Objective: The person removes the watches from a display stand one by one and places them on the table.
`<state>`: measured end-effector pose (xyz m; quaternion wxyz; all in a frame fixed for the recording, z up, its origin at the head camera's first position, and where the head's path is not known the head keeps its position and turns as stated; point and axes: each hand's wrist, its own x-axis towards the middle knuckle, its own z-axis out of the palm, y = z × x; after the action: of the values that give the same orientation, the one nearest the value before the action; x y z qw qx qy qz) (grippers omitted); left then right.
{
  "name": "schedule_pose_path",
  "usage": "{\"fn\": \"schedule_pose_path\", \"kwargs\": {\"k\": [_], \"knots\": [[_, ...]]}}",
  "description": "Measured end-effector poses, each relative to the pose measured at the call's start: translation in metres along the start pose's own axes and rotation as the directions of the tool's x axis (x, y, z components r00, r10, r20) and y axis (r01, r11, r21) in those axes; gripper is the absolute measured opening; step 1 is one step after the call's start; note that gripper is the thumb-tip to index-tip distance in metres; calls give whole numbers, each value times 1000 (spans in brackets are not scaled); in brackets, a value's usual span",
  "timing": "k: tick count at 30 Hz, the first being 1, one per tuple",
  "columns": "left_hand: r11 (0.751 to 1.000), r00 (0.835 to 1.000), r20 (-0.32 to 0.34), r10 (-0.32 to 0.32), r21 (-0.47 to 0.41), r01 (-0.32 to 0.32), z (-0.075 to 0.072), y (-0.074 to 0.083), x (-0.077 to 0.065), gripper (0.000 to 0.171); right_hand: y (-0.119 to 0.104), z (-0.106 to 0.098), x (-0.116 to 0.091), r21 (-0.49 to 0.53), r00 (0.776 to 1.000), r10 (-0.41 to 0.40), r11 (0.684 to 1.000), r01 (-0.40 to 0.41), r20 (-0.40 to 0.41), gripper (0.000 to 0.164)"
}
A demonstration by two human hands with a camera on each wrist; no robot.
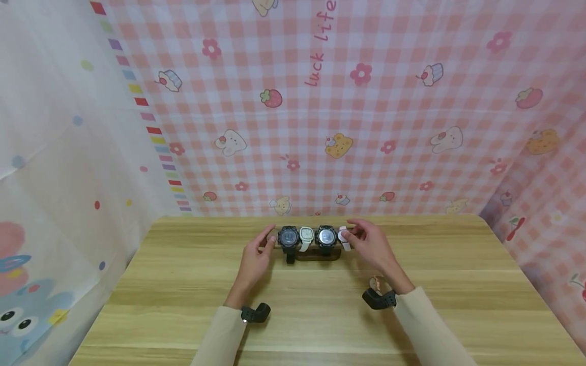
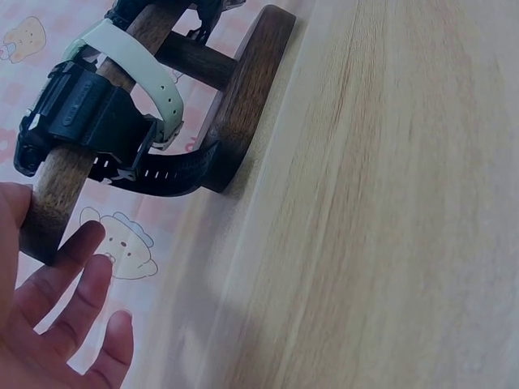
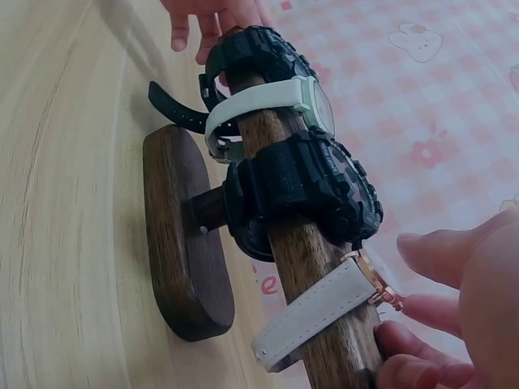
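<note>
A dark wooden T-bar watch stand (image 3: 185,243) carries several wristwatches near the table's far edge. From left to right in the head view come a black watch (image 1: 288,237), a pale green watch (image 1: 306,234), another black watch (image 1: 326,236) and a white-strapped watch (image 3: 320,312) with a rose-gold case. My right hand (image 1: 370,242) pinches at the case of this white watch, its lower fingertips against the bar. At the bar's left end, my left hand (image 1: 255,258) has its thumb against the wood, other fingers loosely extended past the end.
Black wrist-camera mounts (image 1: 256,313) hang at both wrists. A small brownish-gold object (image 1: 375,283) shows beside the right wrist, partly hidden. The wooden table (image 1: 316,325) meets a pink checked cloth (image 1: 293,127) behind the stand.
</note>
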<state>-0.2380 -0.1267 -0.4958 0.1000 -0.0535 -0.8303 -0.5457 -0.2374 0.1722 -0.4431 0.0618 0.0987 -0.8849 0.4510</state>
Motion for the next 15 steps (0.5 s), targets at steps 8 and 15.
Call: {"fn": "schedule_pose_path", "kwargs": {"k": [8, 15], "knots": [[1000, 1000, 15, 2, -22, -1, 0, 0, -1, 38, 1, 1, 0, 2, 999, 23, 1000, -23, 32, 45], [1000, 1000, 13, 1, -25, -1, 0, 0, -2, 37, 2, 4, -2, 3, 999, -20, 1000, 20, 37, 45]]}}
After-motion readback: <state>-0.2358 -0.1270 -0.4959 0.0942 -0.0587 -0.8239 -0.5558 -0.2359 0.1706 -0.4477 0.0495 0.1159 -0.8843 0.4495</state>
